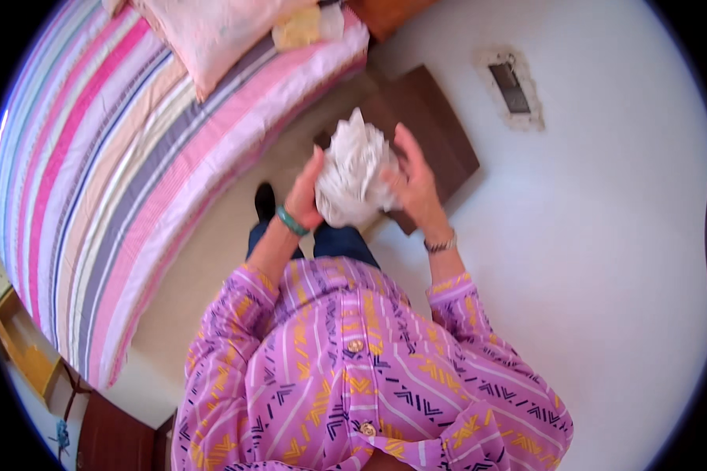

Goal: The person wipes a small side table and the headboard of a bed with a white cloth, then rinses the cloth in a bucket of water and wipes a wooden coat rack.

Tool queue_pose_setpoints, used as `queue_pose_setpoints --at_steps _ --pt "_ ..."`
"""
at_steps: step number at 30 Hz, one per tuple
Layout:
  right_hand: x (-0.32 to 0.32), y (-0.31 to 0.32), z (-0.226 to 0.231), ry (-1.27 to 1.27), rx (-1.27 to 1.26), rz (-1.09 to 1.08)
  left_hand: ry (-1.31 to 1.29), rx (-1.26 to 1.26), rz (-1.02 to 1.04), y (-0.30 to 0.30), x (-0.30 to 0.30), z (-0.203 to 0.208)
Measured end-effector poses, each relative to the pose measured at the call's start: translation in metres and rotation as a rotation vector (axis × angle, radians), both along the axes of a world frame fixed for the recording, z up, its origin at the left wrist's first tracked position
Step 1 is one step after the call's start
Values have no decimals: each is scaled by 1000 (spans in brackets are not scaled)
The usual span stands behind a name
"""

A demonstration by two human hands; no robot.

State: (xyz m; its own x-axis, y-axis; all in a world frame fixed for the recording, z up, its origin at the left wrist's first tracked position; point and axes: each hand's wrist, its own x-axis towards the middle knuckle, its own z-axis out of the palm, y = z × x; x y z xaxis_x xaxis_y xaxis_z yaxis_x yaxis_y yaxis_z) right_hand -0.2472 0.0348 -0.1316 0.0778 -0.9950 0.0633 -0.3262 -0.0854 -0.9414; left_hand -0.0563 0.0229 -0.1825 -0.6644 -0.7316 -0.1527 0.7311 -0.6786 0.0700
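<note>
A crumpled white bundle (356, 171), thin and wrinkled like a plastic bag or cloth, is held up in front of my body. My left hand (306, 191) is cupped against its left side, with the thumb up along the edge and the other fingers partly hidden. On the opposite side, my right hand (418, 182) has its fingers apart. Its thumb is close to the bundle's right edge, slightly blurred, and I cannot tell how firmly it touches. What lies inside the bundle is hidden.
A bed with a striped sheet (145, 184) fills the left, with a pink pillow (212, 35) and a yellowish item (297, 31) on it. Beyond my hands is a brown board-like piece (440, 118). A white wall (597, 220) with a dark socket plate (510, 88) stands at right.
</note>
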Motion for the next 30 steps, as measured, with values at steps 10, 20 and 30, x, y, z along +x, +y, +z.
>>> queue_pose_setpoints --at_steps 10,20,30 --pt "31 -5 40 31 391 -74 -694 -193 96 0 10 31" --pt "76 -40 53 224 214 -84 -547 -226 271 -26 60 48" --pt "151 -48 61 228 -42 17 -712 -373 138 -56 92 63"
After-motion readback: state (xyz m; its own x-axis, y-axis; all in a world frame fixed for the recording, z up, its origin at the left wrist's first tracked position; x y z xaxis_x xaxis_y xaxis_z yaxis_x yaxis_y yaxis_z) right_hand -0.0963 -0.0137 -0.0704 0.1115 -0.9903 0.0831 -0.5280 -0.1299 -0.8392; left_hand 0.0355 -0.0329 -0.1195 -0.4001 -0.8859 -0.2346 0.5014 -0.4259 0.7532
